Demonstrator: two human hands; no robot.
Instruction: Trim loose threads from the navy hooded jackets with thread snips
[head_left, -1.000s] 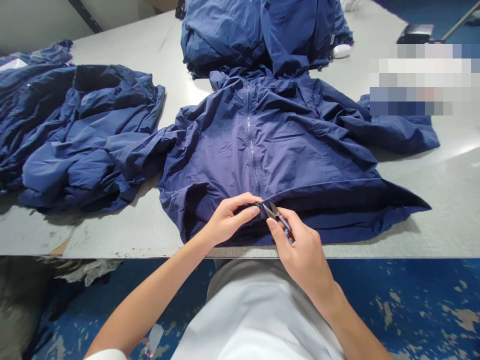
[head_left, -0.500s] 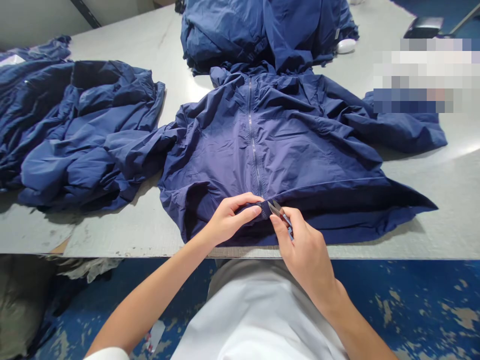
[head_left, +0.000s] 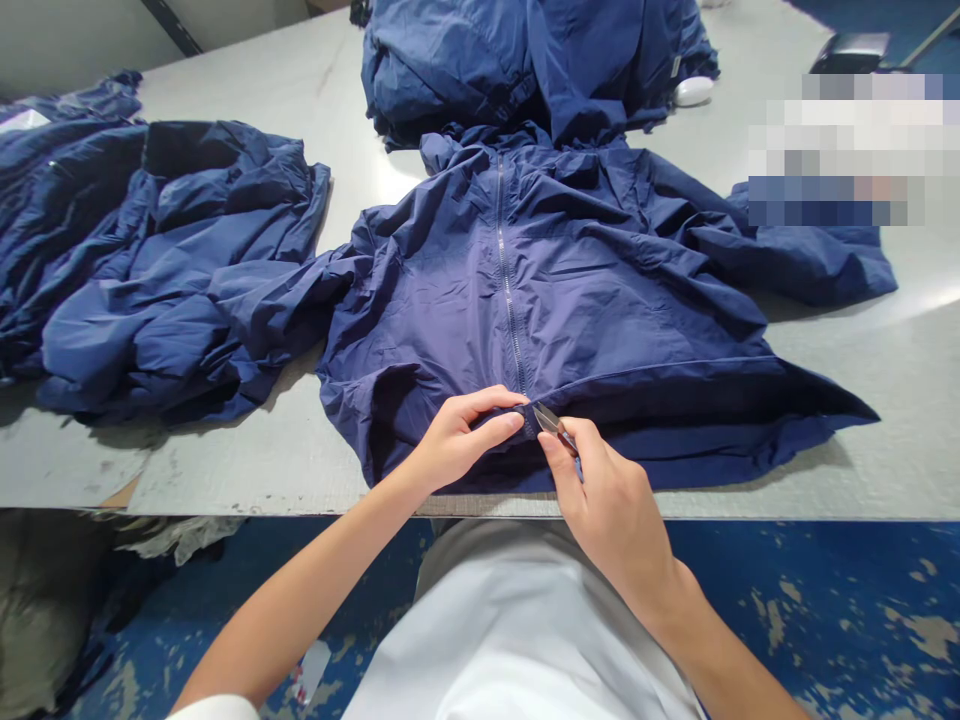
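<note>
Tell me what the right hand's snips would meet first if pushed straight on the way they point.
The right hand points the thread snips up-left; they would probably meet the jacket hem pinched by the left hand.

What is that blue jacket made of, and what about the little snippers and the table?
The jacket looks like thin woven nylon or polyester: it has a slight sheen and fine crinkles. The snippers in the right hand have shiny blades, probably steel. The table looks like dull grey sheet metal or laminate, chipped at its edge; I can't tell which.
</note>
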